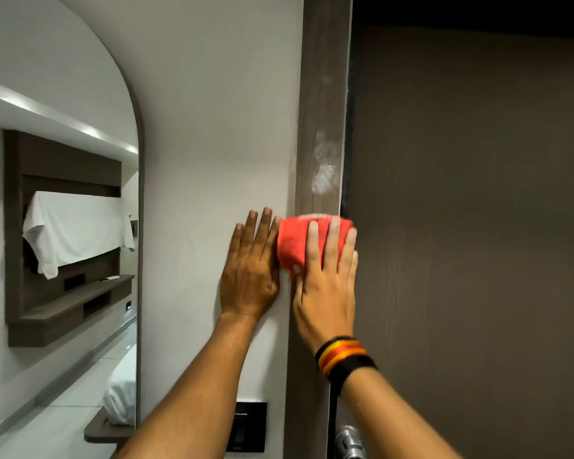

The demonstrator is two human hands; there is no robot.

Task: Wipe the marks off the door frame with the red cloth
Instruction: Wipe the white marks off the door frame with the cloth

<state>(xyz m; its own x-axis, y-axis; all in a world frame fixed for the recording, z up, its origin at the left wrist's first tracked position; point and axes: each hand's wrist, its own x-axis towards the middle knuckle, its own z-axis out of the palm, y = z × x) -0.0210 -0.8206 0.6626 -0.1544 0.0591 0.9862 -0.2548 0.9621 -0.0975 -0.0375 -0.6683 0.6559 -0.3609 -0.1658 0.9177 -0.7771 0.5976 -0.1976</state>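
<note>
A brown wooden door frame runs upright through the middle of the view. White smudge marks sit on it at mid height, with fainter ones higher up. My right hand presses a folded red cloth flat against the frame, just below the marks. The fingers lie spread over the cloth. My left hand rests flat and open on the white wall beside the frame, its fingertips touching the cloth's left edge.
A dark brown door fills the right side, with a metal handle at the bottom. An arched mirror hangs on the wall at the left. A black switch plate sits low on the wall.
</note>
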